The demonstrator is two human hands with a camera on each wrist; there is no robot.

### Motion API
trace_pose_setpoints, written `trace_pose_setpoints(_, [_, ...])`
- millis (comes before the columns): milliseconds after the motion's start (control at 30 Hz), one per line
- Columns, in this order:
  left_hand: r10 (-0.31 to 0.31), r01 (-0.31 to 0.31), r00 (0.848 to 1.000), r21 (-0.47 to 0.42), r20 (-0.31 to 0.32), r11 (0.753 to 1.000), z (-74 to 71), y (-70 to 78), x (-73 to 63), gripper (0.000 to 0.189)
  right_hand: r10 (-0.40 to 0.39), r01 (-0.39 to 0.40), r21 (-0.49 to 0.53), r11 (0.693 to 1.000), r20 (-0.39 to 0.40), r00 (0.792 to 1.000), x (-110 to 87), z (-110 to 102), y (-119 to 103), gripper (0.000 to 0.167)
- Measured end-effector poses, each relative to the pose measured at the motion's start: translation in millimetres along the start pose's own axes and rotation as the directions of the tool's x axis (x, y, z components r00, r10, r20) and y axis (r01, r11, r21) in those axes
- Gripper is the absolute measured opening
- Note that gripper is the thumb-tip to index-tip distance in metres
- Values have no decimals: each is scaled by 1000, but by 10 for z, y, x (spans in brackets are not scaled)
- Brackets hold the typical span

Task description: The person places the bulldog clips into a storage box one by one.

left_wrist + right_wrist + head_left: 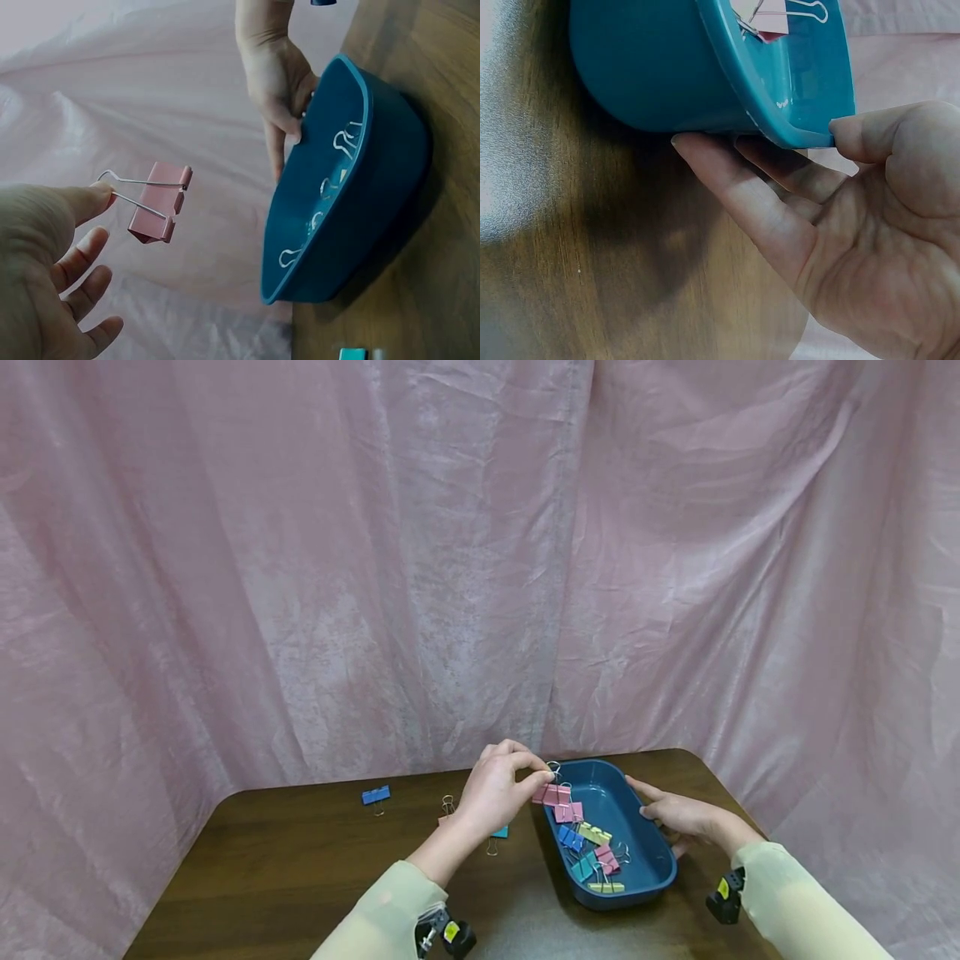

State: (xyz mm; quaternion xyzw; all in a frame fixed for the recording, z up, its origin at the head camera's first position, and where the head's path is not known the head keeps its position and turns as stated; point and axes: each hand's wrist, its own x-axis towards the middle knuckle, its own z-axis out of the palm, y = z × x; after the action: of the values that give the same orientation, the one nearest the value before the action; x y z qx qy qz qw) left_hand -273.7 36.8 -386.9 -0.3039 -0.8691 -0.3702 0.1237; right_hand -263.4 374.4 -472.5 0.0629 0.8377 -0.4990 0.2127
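Observation:
Between thumb and fingertip, my left hand (491,789) pinches a pink binder clip (159,202) by its wire handles. In the head view that clip overlaps the left rim of a dark blue tray (626,831). Several pink, blue, yellow and teal clips lie along the tray's left side, among them a blue clip (570,838) and a yellow clip (595,833). At the tray's right side is my right hand (682,817). Its thumb bears on the rim, with the other fingers against the outer wall, as the right wrist view shows.
On the brown table (300,860), a blue binder clip (376,795) lies toward the back left. A teal clip (500,832) and a pink clip (442,821) are partly hidden behind my left hand and wrist. A pink curtain (450,568) hangs behind the table.

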Motion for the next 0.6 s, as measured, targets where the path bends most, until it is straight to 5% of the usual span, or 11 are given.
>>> trace_pose_setpoints(600, [-14,11,998,42,60,999,272,154,103,12,31,-31,-3,1000,-6,1000,-4,-39,-67,70])
